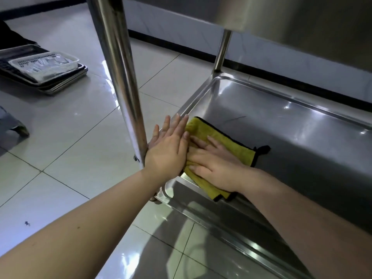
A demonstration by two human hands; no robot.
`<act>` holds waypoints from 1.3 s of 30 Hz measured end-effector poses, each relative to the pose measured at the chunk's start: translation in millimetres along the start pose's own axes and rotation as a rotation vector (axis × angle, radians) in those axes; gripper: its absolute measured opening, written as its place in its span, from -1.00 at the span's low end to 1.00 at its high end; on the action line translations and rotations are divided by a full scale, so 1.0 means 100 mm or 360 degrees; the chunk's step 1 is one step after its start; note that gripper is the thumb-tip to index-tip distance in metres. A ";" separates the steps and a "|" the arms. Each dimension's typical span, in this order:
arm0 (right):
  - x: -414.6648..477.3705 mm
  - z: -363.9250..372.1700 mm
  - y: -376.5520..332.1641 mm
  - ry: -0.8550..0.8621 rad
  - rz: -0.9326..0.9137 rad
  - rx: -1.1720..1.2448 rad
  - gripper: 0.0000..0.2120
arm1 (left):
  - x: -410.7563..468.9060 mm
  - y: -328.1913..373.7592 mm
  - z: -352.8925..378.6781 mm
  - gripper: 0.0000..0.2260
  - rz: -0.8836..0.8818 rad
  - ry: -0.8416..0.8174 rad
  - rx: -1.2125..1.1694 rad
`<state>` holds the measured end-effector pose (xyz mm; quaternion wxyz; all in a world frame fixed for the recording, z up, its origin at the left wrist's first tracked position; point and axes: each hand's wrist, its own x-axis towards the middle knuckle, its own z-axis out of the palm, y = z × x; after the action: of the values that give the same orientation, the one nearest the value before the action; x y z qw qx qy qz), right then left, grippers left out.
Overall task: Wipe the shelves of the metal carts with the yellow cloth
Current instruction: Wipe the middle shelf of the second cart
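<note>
A flat yellow cloth with a thin black edge lies on the bottom shiny metal shelf of the cart. It sits in the shelf's near left corner, close to the raised rim.

The right hand lies flat on top of the cloth. Its fingers are straight and spread out, and they point left. It presses down and does not grab. The cloth sticks out from under this hand on the far side and on the near side. A small black loop pokes out at the cloth's right corner, just beside the hand.

The left hand is flat too, with straight fingers close together that point away from the person. It rests on the shelf's left rim, just beside the thick round metal post. Its thumb side touches the left edge of the cloth and lies over the right hand's fingertips.

Another metal shelf hangs above. Well apart on the shiny white tile floor, a white plastic basket sits on a stack of flat metal trays.
</note>
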<state>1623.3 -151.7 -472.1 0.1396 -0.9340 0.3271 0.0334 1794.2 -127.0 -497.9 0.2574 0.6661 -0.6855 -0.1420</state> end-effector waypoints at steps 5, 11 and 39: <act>-0.28 0.05 -0.23 0.0045 0.0098 0.0031 -0.52 | 0.04 0.03 -0.11 -0.57 -0.0063 -0.0264 -0.0247; -0.52 0.21 -0.52 0.0247 0.0564 -0.0200 -0.50 | -0.03 0.18 -0.11 -0.58 0.0175 -0.0177 0.0302; -0.83 0.75 -0.62 0.0803 0.0398 -0.0613 -0.14 | -0.89 -0.29 -0.29 -0.45 0.0681 -0.0041 0.0015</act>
<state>1599.0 -34.9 -516.3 -0.1299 -0.8748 0.4509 -0.1206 1832.1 -37.3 -503.9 0.2697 0.5046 -0.8152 -0.0894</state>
